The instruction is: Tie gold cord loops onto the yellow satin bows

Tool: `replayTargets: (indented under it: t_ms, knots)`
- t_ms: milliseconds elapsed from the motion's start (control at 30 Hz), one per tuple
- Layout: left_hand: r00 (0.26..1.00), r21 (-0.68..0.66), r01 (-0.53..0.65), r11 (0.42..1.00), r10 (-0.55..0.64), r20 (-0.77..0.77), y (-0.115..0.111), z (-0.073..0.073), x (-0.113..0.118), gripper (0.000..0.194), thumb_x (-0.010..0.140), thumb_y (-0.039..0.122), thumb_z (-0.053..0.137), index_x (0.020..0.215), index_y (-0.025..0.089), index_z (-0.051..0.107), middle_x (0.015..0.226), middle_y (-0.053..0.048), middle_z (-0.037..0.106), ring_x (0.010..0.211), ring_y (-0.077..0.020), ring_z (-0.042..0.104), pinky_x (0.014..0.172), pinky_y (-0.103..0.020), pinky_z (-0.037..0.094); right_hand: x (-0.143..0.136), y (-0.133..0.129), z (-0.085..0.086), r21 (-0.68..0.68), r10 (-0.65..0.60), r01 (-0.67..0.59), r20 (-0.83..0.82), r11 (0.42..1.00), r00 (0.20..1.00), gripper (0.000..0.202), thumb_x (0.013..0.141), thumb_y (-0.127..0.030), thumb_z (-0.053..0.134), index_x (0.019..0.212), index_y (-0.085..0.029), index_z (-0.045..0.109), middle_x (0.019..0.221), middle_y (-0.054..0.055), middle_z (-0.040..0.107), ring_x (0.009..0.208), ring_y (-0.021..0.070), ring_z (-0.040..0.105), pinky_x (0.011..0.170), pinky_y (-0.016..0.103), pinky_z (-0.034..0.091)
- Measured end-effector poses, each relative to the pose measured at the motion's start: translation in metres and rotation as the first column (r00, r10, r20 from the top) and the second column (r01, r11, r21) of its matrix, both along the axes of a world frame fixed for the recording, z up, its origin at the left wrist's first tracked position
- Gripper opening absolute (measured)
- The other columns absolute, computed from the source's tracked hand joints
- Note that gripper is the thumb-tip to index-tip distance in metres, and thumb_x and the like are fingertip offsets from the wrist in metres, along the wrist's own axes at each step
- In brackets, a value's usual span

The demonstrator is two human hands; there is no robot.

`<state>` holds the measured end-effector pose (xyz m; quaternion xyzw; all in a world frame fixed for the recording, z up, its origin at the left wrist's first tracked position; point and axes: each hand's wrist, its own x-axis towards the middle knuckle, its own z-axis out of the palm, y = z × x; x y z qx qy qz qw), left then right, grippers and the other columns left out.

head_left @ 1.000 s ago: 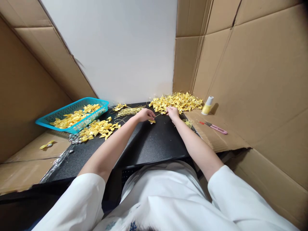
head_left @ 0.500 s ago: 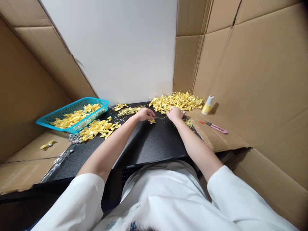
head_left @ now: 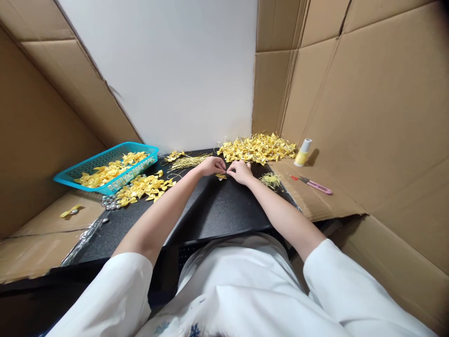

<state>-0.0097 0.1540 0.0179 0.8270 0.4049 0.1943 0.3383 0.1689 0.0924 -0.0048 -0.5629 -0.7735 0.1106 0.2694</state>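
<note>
Over the black tabletop (head_left: 217, 210) my hands work close together, fingertips almost touching. My left hand (head_left: 211, 165) is closed in a pinch at a small yellow ribbon bow (head_left: 220, 176) with a shiny bead, which shows just under the fingers. My right hand (head_left: 241, 171) pinches beside it, at the end of the gold cord seen stretched between the hands a moment ago; the cord itself is now mostly hidden by fingers. Behind my right hand lies a heap of yellow bows with gold cord loops (head_left: 257, 149). A bundle of gold cords (head_left: 187, 162) rests behind my left hand.
To the left, a turquoise basket (head_left: 59, 178) holds yellow bows, with loose bows (head_left: 143, 187) and silvery beads (head_left: 110, 202) beside it. On the right are thread clippings (head_left: 270, 180), a yellow thread spool (head_left: 302, 153) and pink-handled snips (head_left: 317, 186). Cardboard walls (head_left: 386, 117) enclose both sides.
My right hand has moved left, up to my left hand, and turned into a pinch. The cord between them no longer shows stretched out. My left hand stays nearly in place.
</note>
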Motion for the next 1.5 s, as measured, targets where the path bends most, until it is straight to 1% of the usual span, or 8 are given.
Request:
replayTargets:
  t_ms: [100,233,667,800,933,1067,1200,1500]
  knots:
    - [0.998,0.072,-0.019,0.997,0.023,-0.060,-0.001,0.003,-0.002,0.031,0.064,0.034,0.071,0.087,0.014,0.070,0.079,-0.006,0.075,0.072,-0.0169,0.067,0.066,-0.025,0.048,0.000,0.000,-0.001,-0.009,-0.009,0.009,-0.011,1.000,1.000,0.014,0.087,-0.031,0.063,0.082,-0.027,0.076,0.109,0.003,0.070,0.112,0.0263,0.050,0.093,0.047,0.032]
    - [0.981,0.197,-0.030,0.980,0.067,-0.180,-0.003,0.008,-0.003,0.025,0.066,0.032,0.064,0.083,0.016,0.076,0.078,-0.003,0.074,0.072,-0.0156,0.063,0.067,-0.023,0.045,-0.004,-0.001,-0.002,-0.001,-0.004,0.004,-0.022,1.000,1.000,0.014,0.086,-0.029,0.064,0.080,-0.027,0.077,0.108,0.004,0.071,0.111,0.0262,0.050,0.093,0.046,0.031]
    - [0.975,0.165,-0.011,0.986,0.047,-0.216,-0.004,0.006,-0.003,0.021,0.063,0.035,0.069,0.074,0.018,0.078,0.070,-0.001,0.073,0.067,-0.0143,0.061,0.063,-0.022,0.042,-0.004,-0.001,-0.003,0.035,0.000,0.001,-0.041,0.999,0.999,0.018,0.089,-0.033,0.061,0.083,-0.027,0.077,0.107,0.004,0.071,0.111,0.0260,0.052,0.092,0.045,0.031]
    - [0.977,0.161,-0.018,0.987,0.052,-0.207,-0.002,0.004,-0.005,0.023,0.065,0.036,0.065,0.074,0.019,0.077,0.073,0.000,0.074,0.072,-0.0154,0.062,0.066,-0.022,0.043,-0.004,0.000,-0.003,0.039,-0.002,0.004,-0.047,0.999,0.999,0.018,0.090,-0.033,0.061,0.084,-0.028,0.077,0.107,0.004,0.070,0.110,0.0255,0.052,0.091,0.044,0.030]
    - [0.976,0.168,-0.062,0.984,0.095,-0.196,-0.003,0.005,-0.003,0.024,0.067,0.035,0.060,0.074,0.018,0.076,0.074,-0.001,0.073,0.072,-0.0154,0.061,0.067,-0.023,0.043,-0.004,0.000,-0.003,0.045,-0.003,0.006,-0.060,0.999,0.998,0.019,0.090,-0.033,0.060,0.084,-0.029,0.077,0.107,0.004,0.071,0.109,0.0256,0.052,0.092,0.045,0.029]
    - [0.978,0.199,-0.111,0.974,0.143,-0.153,-0.006,0.005,-0.001,0.026,0.065,0.037,0.063,0.076,0.016,0.075,0.070,-0.001,0.069,0.067,-0.0145,0.057,0.065,-0.023,0.041,-0.004,-0.001,-0.002,0.051,-0.004,0.007,-0.064,0.999,0.998,0.019,0.090,-0.032,0.059,0.085,-0.028,0.078,0.108,0.004,0.070,0.109,0.0262,0.051,0.092,0.045,0.030]
    - [0.975,0.213,-0.112,0.970,0.149,-0.166,-0.008,0.005,-0.001,0.026,0.065,0.037,0.065,0.076,0.017,0.076,0.069,-0.001,0.068,0.068,-0.0147,0.057,0.064,-0.024,0.039,-0.004,-0.001,-0.001,0.053,-0.009,0.013,-0.065,0.999,0.998,0.020,0.090,-0.033,0.059,0.085,-0.029,0.078,0.108,0.005,0.070,0.109,0.0262,0.051,0.091,0.044,0.030]
    - [0.961,0.097,-0.181,0.979,0.197,-0.196,-0.014,0.004,0.001,0.022,0.064,0.035,0.066,0.072,0.017,0.075,0.067,-0.001,0.068,0.068,-0.0154,0.058,0.063,-0.025,0.040,-0.004,0.001,-0.005,0.074,-0.018,0.022,-0.066,0.997,0.998,0.021,0.091,-0.035,0.058,0.086,-0.028,0.078,0.105,0.004,0.070,0.107,0.0244,0.052,0.090,0.042,0.029]
